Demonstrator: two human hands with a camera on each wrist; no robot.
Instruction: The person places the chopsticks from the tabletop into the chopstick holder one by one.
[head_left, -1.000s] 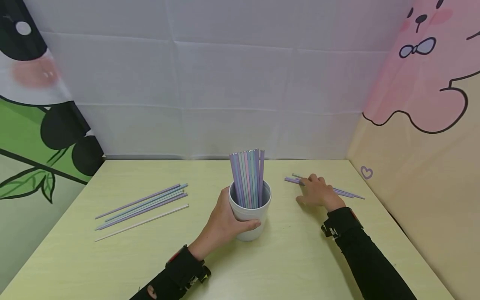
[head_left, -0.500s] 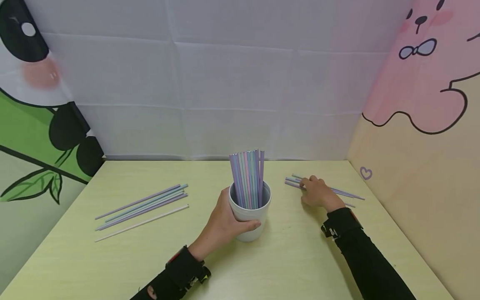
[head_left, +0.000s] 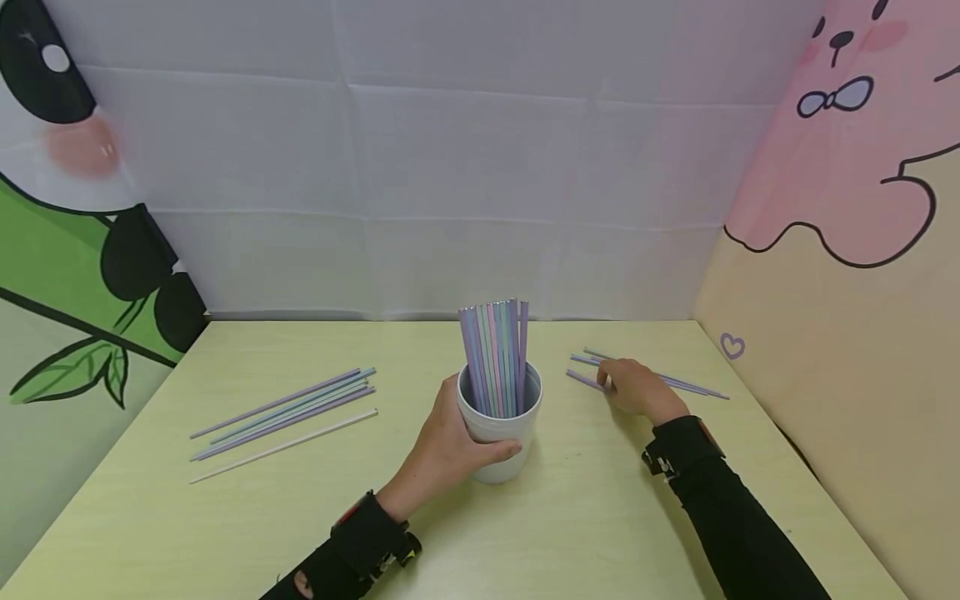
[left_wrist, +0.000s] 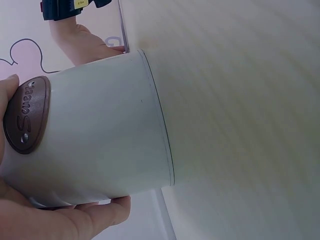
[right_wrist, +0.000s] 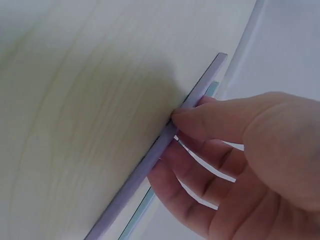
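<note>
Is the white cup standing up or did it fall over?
Standing up. The cup sits on the table with its opening facing up, straws poking out the top, and the left hand holds its side.

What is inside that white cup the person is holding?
A bundle of pastel straws stands upright in the white cup, which the left hand grips. Their lower ends and the cup's bottom are hidden by its wall.

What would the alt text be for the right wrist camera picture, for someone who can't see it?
A right hand pinches a purple straw between thumb and fingers against a pale yellow-green table. A light blue straw lies just behind the purple one, with a white backdrop beyond the table edge.
</note>
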